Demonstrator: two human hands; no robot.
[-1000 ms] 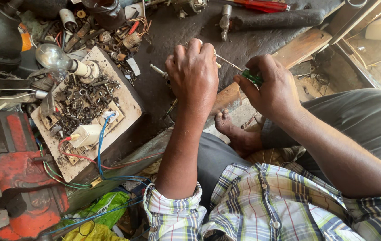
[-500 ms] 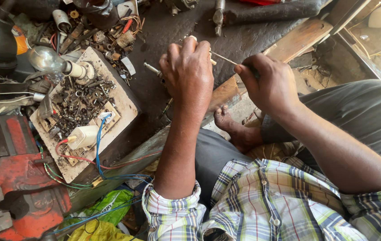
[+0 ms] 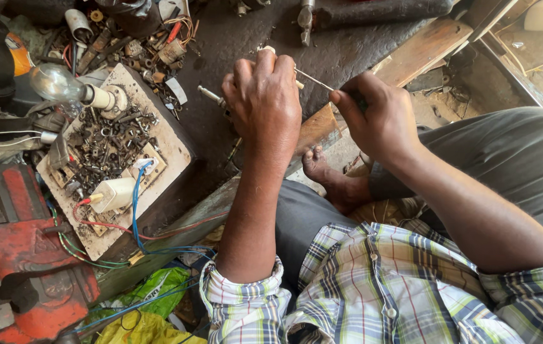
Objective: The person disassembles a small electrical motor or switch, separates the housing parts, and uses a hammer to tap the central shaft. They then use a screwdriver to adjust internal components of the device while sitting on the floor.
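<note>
- Far left, lower: red bench vise [image 3: 23,267], heavy cast body, well apart from both hands.
- Left of centre: pale board [image 3: 169,150] strewn with small screws and nuts [image 3: 103,143]; clear bulb [image 3: 55,83] in a white holder at its upper edge; white plug [image 3: 113,193] with blue and red wires on its lower part.
- Bottom left: green and yellow plastic bags [image 3: 150,306] below the board.
- Upper centre: left hand [image 3: 265,102] closed over a small part, fingers curled and pressed together; part itself hidden under the knuckles, kind not discernible.
- Between the hands, upper centre: thin metal rod [image 3: 313,79], running from the left hand's fingertips to the right hand. Judged light, stiff, smooth and prone to slip or bend; best taken near the handle end, not mid-shaft.
- Right of centre: right hand [image 3: 380,121], thumb and fingers pinching the rod's dark handle end.
- Centre, below the hands: bare foot [image 3: 329,175] on a wooden plank [image 3: 424,44] and dusty floor.
- Top edge: dark tool handles, unidentified.
</note>
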